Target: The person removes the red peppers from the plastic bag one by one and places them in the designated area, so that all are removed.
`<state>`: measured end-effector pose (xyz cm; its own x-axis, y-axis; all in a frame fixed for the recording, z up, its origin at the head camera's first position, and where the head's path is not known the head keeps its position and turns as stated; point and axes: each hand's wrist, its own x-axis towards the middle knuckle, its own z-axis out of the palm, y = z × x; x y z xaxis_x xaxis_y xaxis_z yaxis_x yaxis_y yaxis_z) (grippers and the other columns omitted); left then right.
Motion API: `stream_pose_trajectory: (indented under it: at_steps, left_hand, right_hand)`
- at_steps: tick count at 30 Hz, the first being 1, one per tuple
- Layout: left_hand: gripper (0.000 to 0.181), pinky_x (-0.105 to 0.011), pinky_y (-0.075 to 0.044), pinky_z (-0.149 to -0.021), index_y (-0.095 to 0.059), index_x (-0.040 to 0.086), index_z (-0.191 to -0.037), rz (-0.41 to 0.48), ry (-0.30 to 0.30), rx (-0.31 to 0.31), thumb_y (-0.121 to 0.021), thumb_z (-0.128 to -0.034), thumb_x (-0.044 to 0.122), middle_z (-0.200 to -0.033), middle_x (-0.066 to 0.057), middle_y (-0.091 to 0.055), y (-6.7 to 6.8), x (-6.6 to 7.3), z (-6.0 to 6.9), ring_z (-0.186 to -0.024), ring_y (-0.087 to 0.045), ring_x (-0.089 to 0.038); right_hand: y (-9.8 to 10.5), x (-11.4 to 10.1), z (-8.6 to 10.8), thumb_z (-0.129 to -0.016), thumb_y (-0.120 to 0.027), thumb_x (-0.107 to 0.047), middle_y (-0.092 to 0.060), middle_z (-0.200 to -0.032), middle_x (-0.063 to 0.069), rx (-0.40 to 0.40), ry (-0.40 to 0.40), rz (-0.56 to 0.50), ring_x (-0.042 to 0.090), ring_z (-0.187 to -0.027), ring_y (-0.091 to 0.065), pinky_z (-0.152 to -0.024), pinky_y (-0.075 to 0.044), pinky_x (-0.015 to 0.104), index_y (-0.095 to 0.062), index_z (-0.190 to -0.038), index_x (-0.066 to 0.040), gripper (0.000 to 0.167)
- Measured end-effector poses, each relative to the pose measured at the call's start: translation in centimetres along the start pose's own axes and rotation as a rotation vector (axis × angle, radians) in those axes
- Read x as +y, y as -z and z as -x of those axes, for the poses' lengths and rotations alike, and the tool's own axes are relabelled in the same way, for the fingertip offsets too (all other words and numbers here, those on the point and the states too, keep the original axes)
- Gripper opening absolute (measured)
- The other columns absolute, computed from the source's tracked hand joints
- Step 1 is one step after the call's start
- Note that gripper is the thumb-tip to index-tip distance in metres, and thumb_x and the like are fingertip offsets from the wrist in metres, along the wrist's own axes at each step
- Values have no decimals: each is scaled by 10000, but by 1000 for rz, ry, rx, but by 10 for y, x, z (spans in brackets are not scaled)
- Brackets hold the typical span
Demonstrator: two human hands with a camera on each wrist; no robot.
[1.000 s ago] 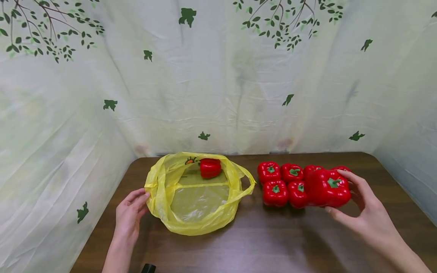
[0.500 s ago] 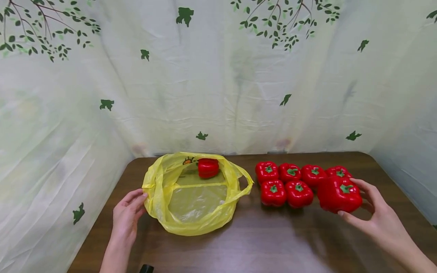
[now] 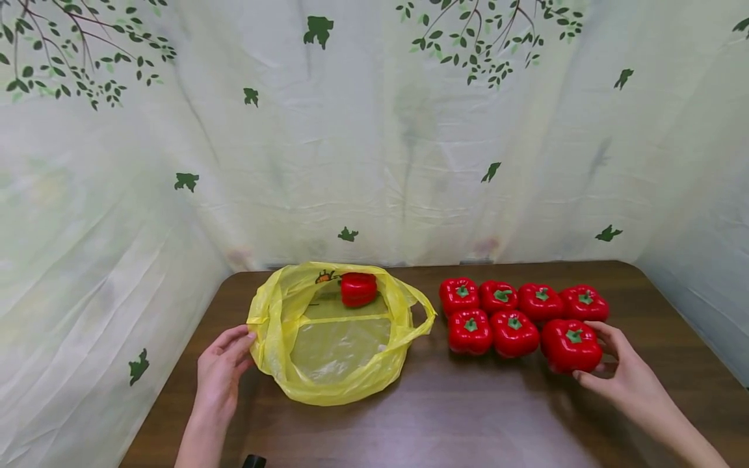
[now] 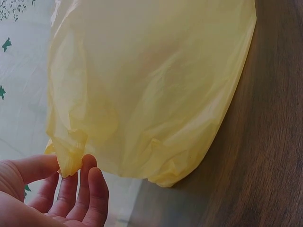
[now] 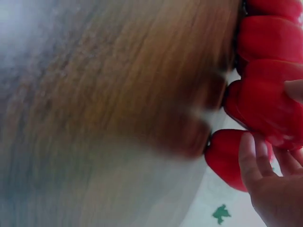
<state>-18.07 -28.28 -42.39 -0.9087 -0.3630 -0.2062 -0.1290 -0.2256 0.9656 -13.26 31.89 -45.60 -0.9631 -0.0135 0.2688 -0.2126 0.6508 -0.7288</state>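
Note:
An open yellow plastic bag (image 3: 336,392) stands on the left half of the table, its mouth facing up. Inside it, near the far side, lies one red bell pepper (image 3: 359,290). My left hand (image 3: 218,370) pinches the bag's left edge; in the left wrist view thumb and fingers grip a bunched yellow tip (image 4: 71,158). At the right, my right hand (image 3: 625,370) holds another bell pepper (image 3: 569,351) by its side, stem up, at the near right end of the group. Whether this pepper touches the table cannot be made out.
Several more red bell peppers (image 3: 513,333) stand in two rows right of the bag, stems up. A small black object (image 3: 254,461) shows at the front edge of the view. Behind the brown table (image 3: 456,416) hangs a pale leaf-printed curtain (image 3: 374,149).
My right hand has carried its bell pepper rightward, off from in front of the other peppers, then down to the near row's right end. The left hand keeps its place on the bag.

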Motion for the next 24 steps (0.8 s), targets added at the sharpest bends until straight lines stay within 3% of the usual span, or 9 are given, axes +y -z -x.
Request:
stream_pose_trajectory:
  at_steps: [8,14,16,24]
  left_hand:
    - [157,-252,-548,-753,-690,123,-1045,-11,-4,-10,-734,-904,177,-939,51,-689,-1,-2,1,-862,-643,-104]
    - [173,-249,-545,-763,-687,123,-1058,-20,-5,-9,-733,-905,192,-948,53,-691,-1,-2,0,-868,-644,-105]
    - [177,-247,-544,-761,-685,125,-1061,-23,-4,-8,-733,-906,195,-951,55,-689,-1,-2,0,-871,-642,-104]
    - [193,-242,-542,-766,-678,121,-1078,-26,4,-4,-730,-908,198,-970,54,-680,0,-2,0,-884,-639,-103]
  right_hand:
    - [-7,9,-5,-772,-826,-22,-499,-1275,262,-35,-34,-8,-105,-898,-510,-698,-494,114,-337,-1430,-18,819]
    - [-10,9,-8,-780,-825,-40,-485,-1290,277,-32,-47,3,116,-935,-611,-715,-494,110,-333,-1436,-12,821]
    - [-11,9,-9,-787,-823,-47,-481,-1295,271,-30,-48,4,136,-951,-612,-721,-490,104,-328,-1438,-9,819]
    - [-14,8,-8,-795,-817,-48,-448,-1327,279,-21,-35,-36,-182,-971,-430,-735,-470,78,-294,-1467,-6,852]
